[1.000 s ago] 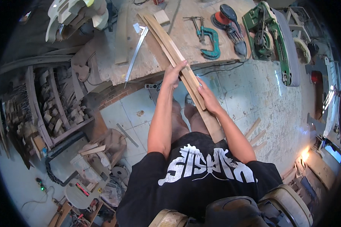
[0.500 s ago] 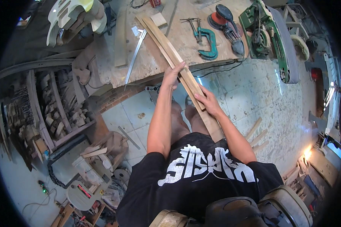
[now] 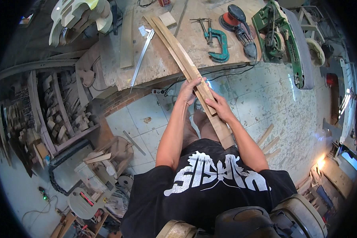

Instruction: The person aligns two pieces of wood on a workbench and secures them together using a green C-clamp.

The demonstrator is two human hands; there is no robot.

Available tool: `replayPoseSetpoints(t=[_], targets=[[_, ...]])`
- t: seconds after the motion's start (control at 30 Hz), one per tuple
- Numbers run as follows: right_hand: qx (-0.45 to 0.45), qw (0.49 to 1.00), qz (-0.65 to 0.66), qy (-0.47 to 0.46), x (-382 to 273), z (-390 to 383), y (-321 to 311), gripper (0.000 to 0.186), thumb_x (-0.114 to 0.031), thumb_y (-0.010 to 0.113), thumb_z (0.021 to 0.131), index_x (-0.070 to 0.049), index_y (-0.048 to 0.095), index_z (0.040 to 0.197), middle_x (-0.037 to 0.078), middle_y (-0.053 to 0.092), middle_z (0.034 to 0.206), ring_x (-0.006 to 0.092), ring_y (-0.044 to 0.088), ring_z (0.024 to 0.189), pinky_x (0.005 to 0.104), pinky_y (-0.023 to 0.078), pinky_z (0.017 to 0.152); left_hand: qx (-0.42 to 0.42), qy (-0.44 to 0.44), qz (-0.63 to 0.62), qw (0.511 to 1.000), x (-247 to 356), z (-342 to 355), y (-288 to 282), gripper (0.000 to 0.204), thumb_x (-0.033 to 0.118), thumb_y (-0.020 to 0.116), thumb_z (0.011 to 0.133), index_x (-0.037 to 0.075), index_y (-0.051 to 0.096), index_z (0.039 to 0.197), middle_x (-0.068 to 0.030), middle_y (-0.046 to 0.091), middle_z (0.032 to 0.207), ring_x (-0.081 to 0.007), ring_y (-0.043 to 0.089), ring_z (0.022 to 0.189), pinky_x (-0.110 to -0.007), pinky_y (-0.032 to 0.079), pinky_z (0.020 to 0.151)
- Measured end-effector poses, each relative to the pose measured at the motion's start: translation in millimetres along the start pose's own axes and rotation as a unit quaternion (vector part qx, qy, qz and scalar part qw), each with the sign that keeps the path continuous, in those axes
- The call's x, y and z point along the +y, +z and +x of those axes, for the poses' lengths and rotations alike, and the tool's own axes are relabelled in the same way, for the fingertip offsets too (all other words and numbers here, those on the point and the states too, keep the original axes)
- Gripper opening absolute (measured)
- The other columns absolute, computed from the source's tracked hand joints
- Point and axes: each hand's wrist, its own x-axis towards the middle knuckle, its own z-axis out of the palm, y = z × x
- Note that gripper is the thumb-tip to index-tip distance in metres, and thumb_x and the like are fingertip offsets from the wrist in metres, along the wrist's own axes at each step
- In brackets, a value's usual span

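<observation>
Two long wooden strips lie one against the other, running from over the workbench (image 3: 107, 65) back to my waist. The lower strip (image 3: 223, 134) reaches farther towards me than the upper strip (image 3: 181, 50). My left hand (image 3: 189, 91) is closed around both strips just off the bench's front edge, thumb on top. My right hand (image 3: 220, 107) grips them nearer my body, by the upper strip's near end. On the bench left of the strips lies a caliper (image 3: 142, 59), and a small pale wood block (image 3: 167, 19) sits by their far end.
A teal C-clamp (image 3: 222, 45) and an orbital sander (image 3: 237, 20) lie on the bench to the right. Beyond them stands a green belt sander (image 3: 279, 43). At left is a rack (image 3: 61, 107) of wood offcuts. Thin wood pieces (image 3: 266, 135) rest on the floor at right.
My left hand has slid along the strips towards me, closer to my right hand. The right hand and the strips have hardly moved.
</observation>
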Motion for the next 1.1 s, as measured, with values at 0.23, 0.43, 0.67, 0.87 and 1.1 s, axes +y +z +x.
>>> replayPoseSetpoints(t=[0.23,0.43,0.67,0.87,1.1], targets=[[-0.021,0.999,-0.022,-0.024,7.7,2.7,-6.0,0.075,-0.031,0.065,0.094,-0.002,0.030,0.154,0.017,0.040,0.153,0.0222,0.039,0.140,0.0329,0.029,0.114,0.003,0.000,0.009,1.000,-3.8,3.1,-3.3,0.058,0.022,0.074,0.086,0.001,0.045,0.131,-0.0178,0.063,0.123,-0.0331,0.064,0.111,-0.050,0.054,0.096],[-0.027,0.999,-0.014,-0.019,5.3,1.6,-5.6,0.075,-0.028,0.066,0.093,-0.003,0.029,0.154,0.017,0.040,0.153,0.0225,0.040,0.139,0.0332,0.029,0.114,0.011,-0.002,0.005,1.000,-1.7,0.3,-0.6,0.061,0.021,0.073,0.087,0.001,0.043,0.135,-0.0185,0.062,0.125,-0.0332,0.064,0.112,-0.050,0.053,0.098],[-0.035,0.999,-0.002,-0.029,3.5,-1.6,-6.3,0.075,-0.024,0.066,0.093,-0.002,0.029,0.154,0.017,0.040,0.154,0.0220,0.038,0.140,0.0327,0.029,0.114,-0.003,0.002,0.002,1.000,-2.1,-1.1,-1.9,0.061,0.019,0.073,0.086,0.000,0.044,0.135,-0.0183,0.062,0.125,-0.0326,0.064,0.112,-0.049,0.053,0.099],[-0.049,0.997,0.054,-0.037,-4.8,-3.5,-2.0,0.077,-0.021,0.066,0.093,-0.002,0.026,0.155,0.016,0.037,0.155,0.0207,0.037,0.140,0.0323,0.029,0.115,-0.014,0.020,0.025,0.999,13.5,-9.9,8.8,0.062,0.020,0.075,0.084,-0.001,0.045,0.134,-0.0178,0.062,0.125,-0.0308,0.064,0.111,-0.047,0.054,0.097],[-0.063,0.988,0.089,-0.111,-39.7,6.2,21.4,0.080,-0.015,0.067,0.092,0.000,0.022,0.156,0.013,0.033,0.156,0.0185,0.036,0.139,0.0312,0.029,0.114,-0.033,0.072,0.100,0.992,70.4,-21.4,26.1,0.060,0.019,0.077,0.080,-0.006,0.052,0.128,-0.0174,0.066,0.120,-0.0294,0.066,0.108,-0.046,0.055,0.094]])
